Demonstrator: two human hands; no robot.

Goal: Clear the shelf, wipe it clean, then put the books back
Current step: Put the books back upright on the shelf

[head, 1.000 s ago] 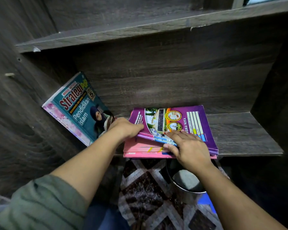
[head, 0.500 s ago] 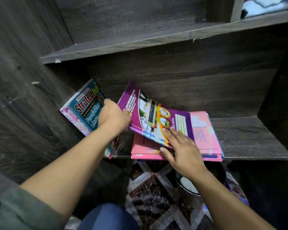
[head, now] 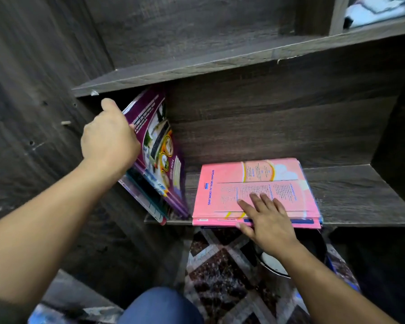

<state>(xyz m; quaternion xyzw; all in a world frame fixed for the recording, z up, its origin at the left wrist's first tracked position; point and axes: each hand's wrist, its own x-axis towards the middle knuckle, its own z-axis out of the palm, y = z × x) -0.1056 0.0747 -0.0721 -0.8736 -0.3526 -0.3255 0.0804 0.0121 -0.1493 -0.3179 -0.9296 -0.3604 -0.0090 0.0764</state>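
Books (head: 154, 206) return to the shelf (head: 351, 197) as the left hand (head: 110, 139), its grip closed on the purple book (head: 159, 155) just lifted off the pink book (head: 255, 183), stands it at the left while the flat, open right hand (head: 267, 220) presses the pink one down.

Bare forearms (head: 45, 218), dark sleeve edge (head: 2, 312), blue-trousered knee (head: 160, 305)

Pink book (head: 232, 174), blue line along its left edge, probably "BERSAMA MENUJU GEMILANG", smaller print unreadable
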